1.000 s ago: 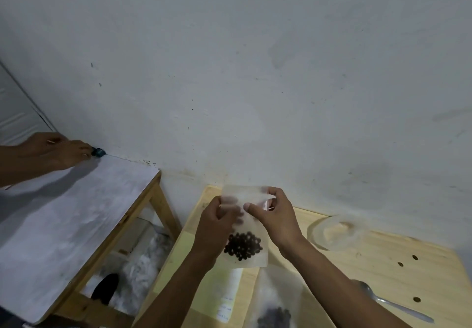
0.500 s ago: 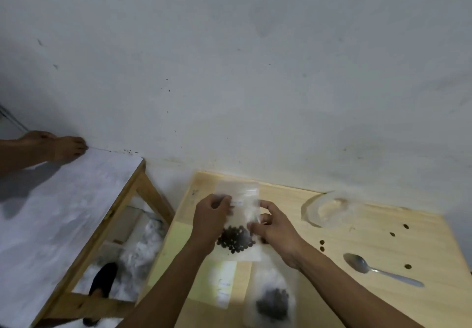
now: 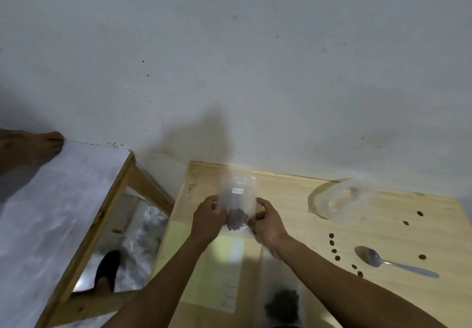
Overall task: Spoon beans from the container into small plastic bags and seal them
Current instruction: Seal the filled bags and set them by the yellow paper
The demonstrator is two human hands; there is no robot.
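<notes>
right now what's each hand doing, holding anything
Left hand: holding the small plastic bag of beans, fingers gripping its left edge.
Right hand: holding the same bag, fingers pinching its right edge.

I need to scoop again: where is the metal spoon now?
In the head view, the metal spoon lies on the wooden table, right of the hands, among loose dark beans.

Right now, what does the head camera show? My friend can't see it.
Two hands, left hand and right hand, pinch a small clear plastic bag holding dark beans above a pale wooden table. A metal spoon and loose scattered beans lie to the right.
</notes>
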